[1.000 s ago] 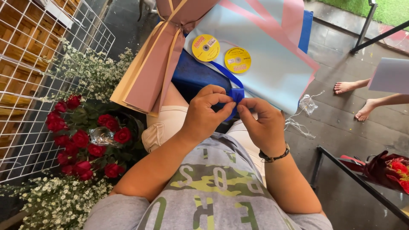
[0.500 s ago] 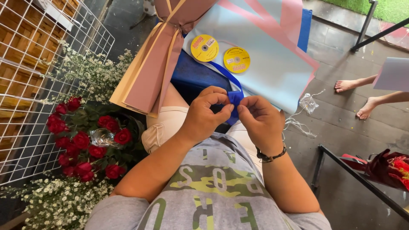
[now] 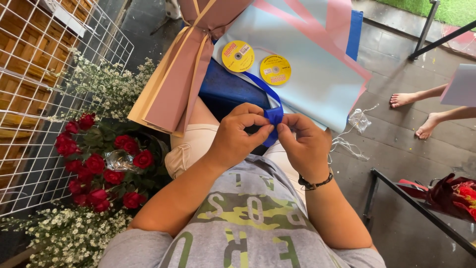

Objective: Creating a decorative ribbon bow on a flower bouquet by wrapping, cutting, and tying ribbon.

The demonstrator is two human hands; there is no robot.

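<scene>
Red roses [image 3: 99, 164] stood at the far left beside a white wire grid [image 3: 44, 89]. The left hand [image 3: 238, 134] and right hand [image 3: 305, 141] met above the lap, both pinching a folded blue ribbon [image 3: 273, 116] between fingertips. Beyond them, two yellow ribbon spools [image 3: 238, 56] lay on pale blue wrapping paper [image 3: 317, 84].

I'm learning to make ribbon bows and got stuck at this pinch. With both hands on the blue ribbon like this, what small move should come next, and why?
Probably draw a little more slack from the spool. Both the left hand and right hand pinch the blue ribbon into a small fold, and its tail runs fairly straight up to the yellow spool, so little loose length shows for another loop.
</scene>
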